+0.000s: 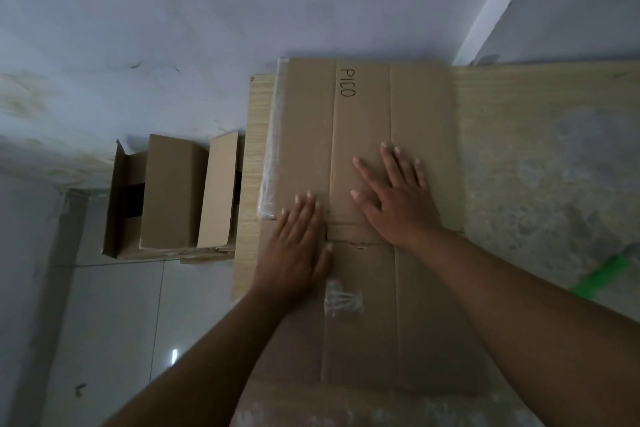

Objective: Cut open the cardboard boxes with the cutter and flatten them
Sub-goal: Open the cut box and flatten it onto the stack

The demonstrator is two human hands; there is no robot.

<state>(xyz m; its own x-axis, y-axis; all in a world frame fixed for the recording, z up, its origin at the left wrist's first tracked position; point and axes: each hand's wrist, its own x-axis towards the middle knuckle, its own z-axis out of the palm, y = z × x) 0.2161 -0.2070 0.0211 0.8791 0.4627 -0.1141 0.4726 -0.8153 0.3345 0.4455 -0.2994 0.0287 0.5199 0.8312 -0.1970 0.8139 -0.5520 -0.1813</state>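
A flattened cardboard box (426,107) lies on the tabletop (519,149). The left hand (298,246) and, at its 2 o'clock, the right hand (394,198) press flat on it, fingers spread. Open boxes (173,194) stand on the floor (104,322) at 9 o'clock.

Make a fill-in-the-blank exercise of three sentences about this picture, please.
1. The flattened brown cardboard box bears the written word ___.
2. The left hand and the right hand press it onto the pale wooden ___.
3. The open brown cardboard boxes stand on the white tiled ___.
Missing words: PICO; table; floor.
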